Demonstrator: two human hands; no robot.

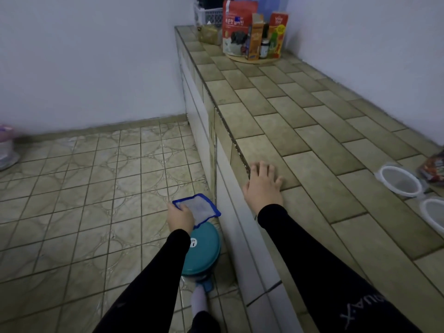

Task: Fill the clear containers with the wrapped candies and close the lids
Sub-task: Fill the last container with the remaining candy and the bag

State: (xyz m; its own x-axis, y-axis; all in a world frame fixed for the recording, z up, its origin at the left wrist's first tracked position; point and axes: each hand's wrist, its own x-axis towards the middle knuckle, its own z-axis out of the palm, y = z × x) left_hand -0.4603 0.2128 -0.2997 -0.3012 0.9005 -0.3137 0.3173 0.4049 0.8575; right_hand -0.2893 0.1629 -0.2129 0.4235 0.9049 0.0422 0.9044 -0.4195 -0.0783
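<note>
Low at the left of the head view, over the patterned floor tiles (84, 176), my left hand (180, 218) pinches a flat blue-rimmed square piece with a pale translucent centre (198, 209) by one corner, thumb and fingers curled on its edge; I judge it a container lid, though I cannot tell for certain. Directly beneath it stands a round teal plastic bin with a closed lid (204, 253) on the floor, close against the counter's white front.

Further right, my right hand (263, 182) lies flat on the front edge of the tan tiled counter (312, 140), fingers straight and spread, holding nothing. At the far end of the counter, a red printed pouch (237, 27) and a few boxes and bottles stand on a round wooden tray (254, 60).

At the right edge sit two round clear containers with white rims (400, 181), open, apparently empty and just beside one another; the nearer one is cut off by the frame. Past them, a crinkled bag of colourful wrapped candies (432, 168) shows only partly.

Step in hand, as I judge it: preparation, with filling not yet begun. The next move calls for turning right toward the containers, freeing the left hand, and reaching the candy bag.
</note>
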